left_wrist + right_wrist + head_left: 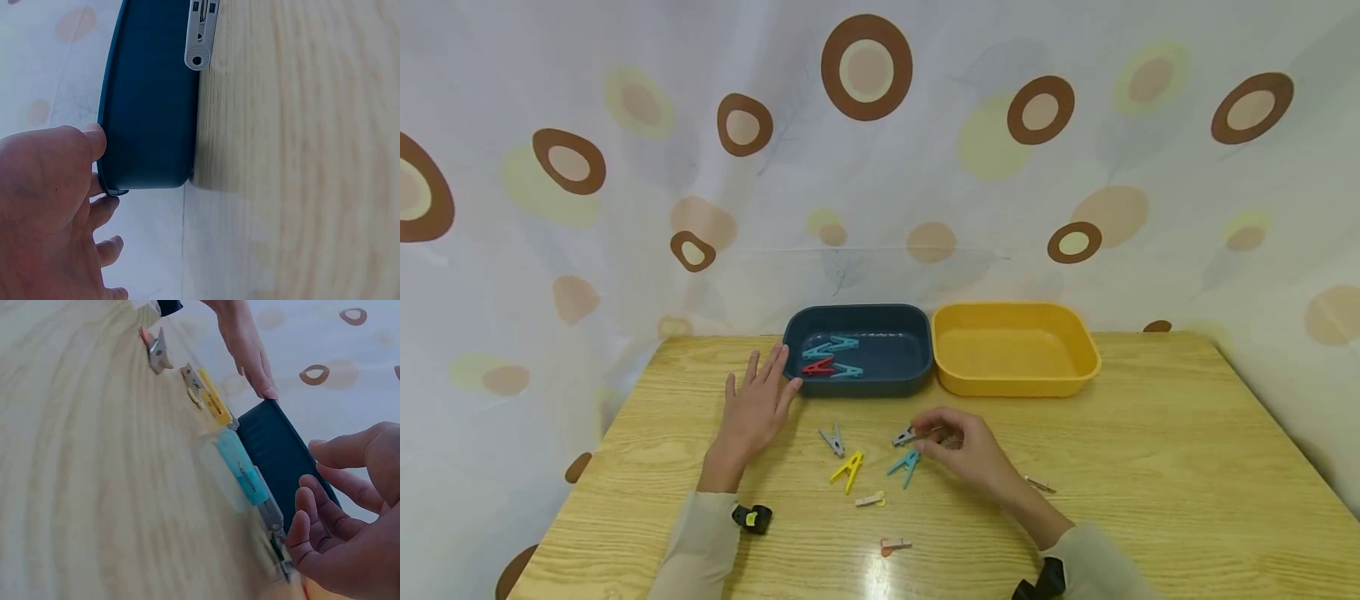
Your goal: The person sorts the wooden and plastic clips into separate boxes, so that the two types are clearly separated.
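Note:
My left hand (756, 408) rests at the left end of a dark blue bin (887, 387); its fingers are spread and touch the rim. Several teal clothespins (842, 342) and a red clothespin (817, 367) lie inside the bin. Over the table, my right hand (962, 446) hovers with loosely bent fingers and nothing visible between them. Just by its fingertips are a grey clothespin (902, 436) and a teal clothespin (906, 467). Farther left lie another grey clothespin (832, 440) and a yellow clothespin (848, 472). Whatever lies beneath the right hand is partly hidden.
A yellow bin (1015, 387) stands against the blue one, at its right. Small wooden clothespins lie nearer the front, one with a yellow decoration (871, 499), one with an orange decoration (896, 545). Another small clothespin (1039, 484) is beside the right forearm. A patterned cloth hangs behind the table.

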`<state>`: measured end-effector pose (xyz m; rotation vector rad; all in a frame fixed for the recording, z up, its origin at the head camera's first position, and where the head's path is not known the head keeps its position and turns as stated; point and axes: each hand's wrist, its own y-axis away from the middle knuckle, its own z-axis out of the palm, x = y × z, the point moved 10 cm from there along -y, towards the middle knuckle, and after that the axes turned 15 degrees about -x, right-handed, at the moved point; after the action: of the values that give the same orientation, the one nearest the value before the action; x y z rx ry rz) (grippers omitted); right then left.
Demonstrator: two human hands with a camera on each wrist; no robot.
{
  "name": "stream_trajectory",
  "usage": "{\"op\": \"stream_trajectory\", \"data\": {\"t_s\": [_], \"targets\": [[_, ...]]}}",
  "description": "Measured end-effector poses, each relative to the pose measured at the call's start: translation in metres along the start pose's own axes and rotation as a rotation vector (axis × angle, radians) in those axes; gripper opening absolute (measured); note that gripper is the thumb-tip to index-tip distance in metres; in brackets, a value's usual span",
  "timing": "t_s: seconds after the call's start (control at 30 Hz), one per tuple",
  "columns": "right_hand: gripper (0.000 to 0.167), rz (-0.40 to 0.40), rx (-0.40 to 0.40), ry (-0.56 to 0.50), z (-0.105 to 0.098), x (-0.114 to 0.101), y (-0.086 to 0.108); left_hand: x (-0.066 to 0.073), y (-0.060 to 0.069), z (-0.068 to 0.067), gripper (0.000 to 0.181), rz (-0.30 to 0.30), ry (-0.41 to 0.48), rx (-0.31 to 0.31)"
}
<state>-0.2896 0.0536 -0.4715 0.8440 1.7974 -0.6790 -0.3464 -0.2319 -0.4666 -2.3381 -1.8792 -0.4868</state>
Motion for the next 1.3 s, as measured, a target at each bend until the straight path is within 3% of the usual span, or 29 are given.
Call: {"op": "stream_trajectory", "data": {"t_s": [0.43,0.93,1.3], "targets": [[0.023,0.042,-0.076,0.072,0.016,0.011,0.0,-0.006,0.005,-0.003,0.067,-0.008,0.01,-0.008],[0.029,0.03,-0.08,0.119,0.023,0.013,0.0,-0.007,0.005,0.001,0.066,-0.007,0.01,-0.01],[0.026,0.011,-0.216,0.164,0.019,0.009,0.004,-0.002,0.001,0.001,0.067,0.011,0.013,-0.017]]}}
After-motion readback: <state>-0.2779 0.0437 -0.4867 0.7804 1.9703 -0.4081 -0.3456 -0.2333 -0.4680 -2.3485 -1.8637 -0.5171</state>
